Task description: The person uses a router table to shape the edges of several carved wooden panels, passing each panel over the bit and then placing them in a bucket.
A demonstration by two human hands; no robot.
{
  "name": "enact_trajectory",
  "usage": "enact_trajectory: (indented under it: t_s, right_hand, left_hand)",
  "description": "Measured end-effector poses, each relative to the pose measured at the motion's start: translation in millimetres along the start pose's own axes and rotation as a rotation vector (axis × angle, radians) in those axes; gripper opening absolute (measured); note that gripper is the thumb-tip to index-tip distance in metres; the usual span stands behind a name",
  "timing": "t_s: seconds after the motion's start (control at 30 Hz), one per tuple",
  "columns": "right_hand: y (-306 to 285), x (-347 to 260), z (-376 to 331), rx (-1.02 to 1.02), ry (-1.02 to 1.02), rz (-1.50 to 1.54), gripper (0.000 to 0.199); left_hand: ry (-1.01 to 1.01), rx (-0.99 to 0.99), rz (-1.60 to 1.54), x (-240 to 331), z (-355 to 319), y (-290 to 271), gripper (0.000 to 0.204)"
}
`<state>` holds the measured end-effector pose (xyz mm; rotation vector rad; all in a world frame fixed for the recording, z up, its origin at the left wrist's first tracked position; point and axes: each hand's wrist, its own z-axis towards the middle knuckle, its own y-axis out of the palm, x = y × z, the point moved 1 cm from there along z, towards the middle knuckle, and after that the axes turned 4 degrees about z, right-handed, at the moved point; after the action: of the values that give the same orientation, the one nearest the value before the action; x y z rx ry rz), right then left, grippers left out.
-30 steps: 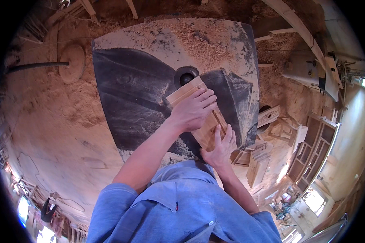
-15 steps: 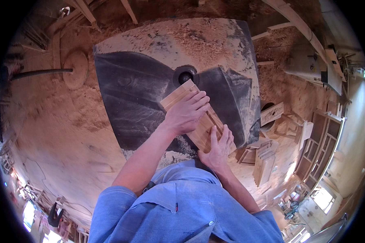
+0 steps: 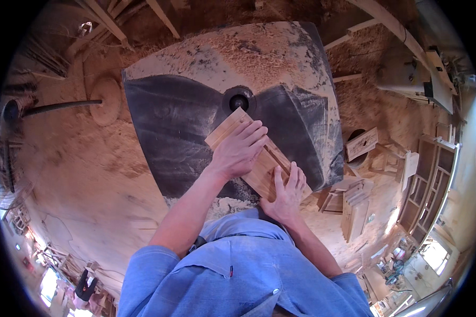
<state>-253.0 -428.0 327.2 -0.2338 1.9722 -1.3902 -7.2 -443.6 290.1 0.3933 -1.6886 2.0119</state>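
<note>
A pale wooden board (image 3: 259, 181) with a lengthwise groove lies slanted on a dark, dust-covered machine table (image 3: 169, 111). Its far end is at the round black spindle (image 3: 239, 102) in the table's middle; whether they touch I cannot tell. Over the far half, my left hand (image 3: 240, 151) is closed on the board, fingers together across its top and far-right edge. At the near end my right hand (image 3: 286, 194) grips it too, its fingers somewhat apart on the top. The board's underside is hidden.
Sawdust coats the far part of the table and the floor. Right of the table stand stacked wooden pieces (image 3: 356, 208) and a wooden frame rack (image 3: 431, 182). Left on the floor lies a round disc (image 3: 105, 101) with a dark bar (image 3: 63, 107) reaching to it. Timbers (image 3: 163, 18) lie beyond.
The board's far end has shifted slightly left relative to the spindle, both hands moving with it. Their grip looks the same. The whole view has turned a little.
</note>
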Motion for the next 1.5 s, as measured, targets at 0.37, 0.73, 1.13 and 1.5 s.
enact_trajectory:
  t_s: [0.37,0.73,1.13,1.5]
  right_hand:
    - [12,26,-17,0.124,-0.124,0.111,0.116]
    - [11,35,-5,0.162,-0.159,0.157,0.108]
    - [6,28,1,0.136,-0.064,0.150,0.102]
    - [12,29,28,0.203,-0.127,0.133,0.104]
  left_hand:
    - [0.006,0.179,-0.014,-6,-14,-1,0.036]
    - [-0.026,0.236,0.042,-9,-13,-1,0.041]
    - [-0.046,0.321,0.092,-26,-5,-1,0.046]
    - [-0.100,0.359,0.118,-35,-1,-9,0.036]
